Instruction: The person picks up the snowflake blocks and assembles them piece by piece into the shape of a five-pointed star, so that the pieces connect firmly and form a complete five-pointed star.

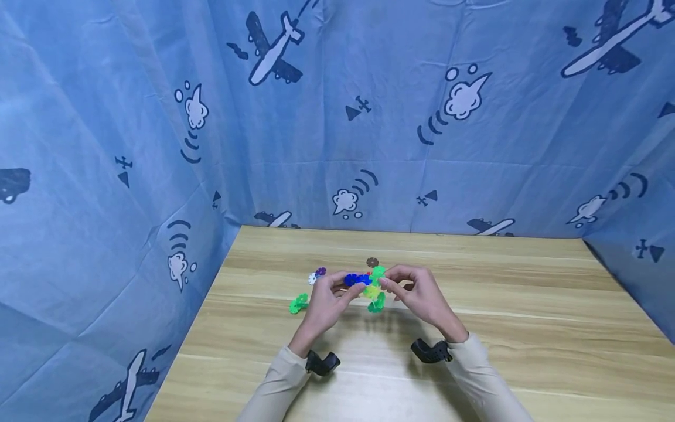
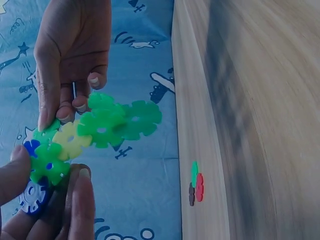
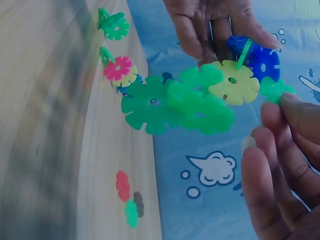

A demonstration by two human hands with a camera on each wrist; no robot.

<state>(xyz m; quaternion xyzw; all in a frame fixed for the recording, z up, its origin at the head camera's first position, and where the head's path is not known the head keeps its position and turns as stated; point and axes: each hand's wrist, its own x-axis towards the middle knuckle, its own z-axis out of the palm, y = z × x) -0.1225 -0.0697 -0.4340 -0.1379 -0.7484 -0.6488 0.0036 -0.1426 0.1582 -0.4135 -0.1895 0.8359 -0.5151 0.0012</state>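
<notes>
Both hands hold a joined cluster of flower-shaped plastic discs above the table. My left hand (image 1: pixel 327 302) grips the blue discs (image 3: pixel 265 64) at one end between thumb and fingers. With thumb and forefinger, my right hand (image 1: pixel 422 293) pinches a light green disc (image 3: pixel 278 90) at the edge of the blue ones. A yellow disc (image 3: pixel 234 82) sits in the middle of the cluster, and several green discs (image 2: pixel 102 130) extend from it. Another green disc (image 2: pixel 50 165) lies against the left fingers in the left wrist view. How far the pinched disc is slotted in, I cannot tell.
On the wooden table (image 1: pixel 527 305), joined green discs (image 1: pixel 299 303) lie left of the left hand. White (image 1: pixel 312 279) and purple discs (image 1: pixel 320 272) are behind it. A brown disc (image 1: pixel 372 262) and a red disc (image 3: pixel 122 186) lie farther back. Blue curtains (image 1: pixel 390 135) border the table.
</notes>
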